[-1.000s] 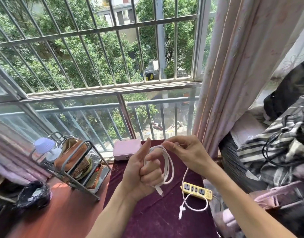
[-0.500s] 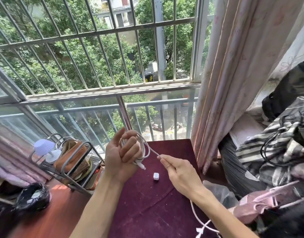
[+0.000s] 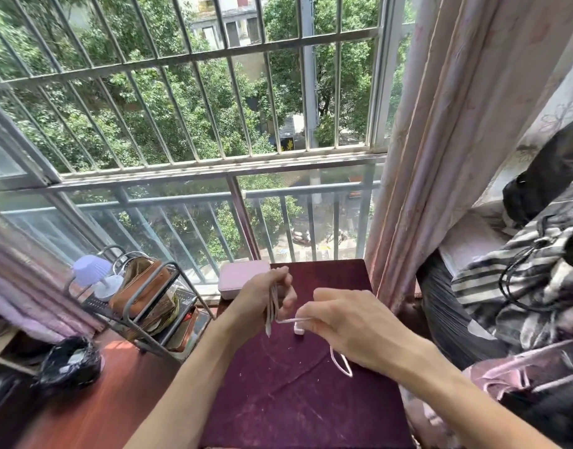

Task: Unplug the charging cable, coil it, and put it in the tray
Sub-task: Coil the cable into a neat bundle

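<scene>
The white charging cable (image 3: 272, 306) is wound in loops through my left hand (image 3: 265, 296), which is closed on the bundle above the purple cloth (image 3: 295, 400). A strand runs right from the bundle to my right hand (image 3: 343, 322), whose fingers pinch it; a loose loop of the cable hangs below that hand. A small white plug (image 3: 298, 328) lies on the cloth just under the strand. The pink tray (image 3: 241, 278) sits at the cloth's far left corner, right behind my left hand.
A wire rack (image 3: 142, 306) with a brown pouch and a small lilac lamp (image 3: 92, 272) stands on the red-brown desk at left. A black bag (image 3: 68, 364) lies near the left edge. Pink curtain (image 3: 440, 157) and piled clothes (image 3: 521, 286) crowd the right. Window bars are ahead.
Both hands have dropped lower toward the cloth. My right hand has come closer to the left, shortening the strand between them. The yellow power strip seen a second ago is out of view.
</scene>
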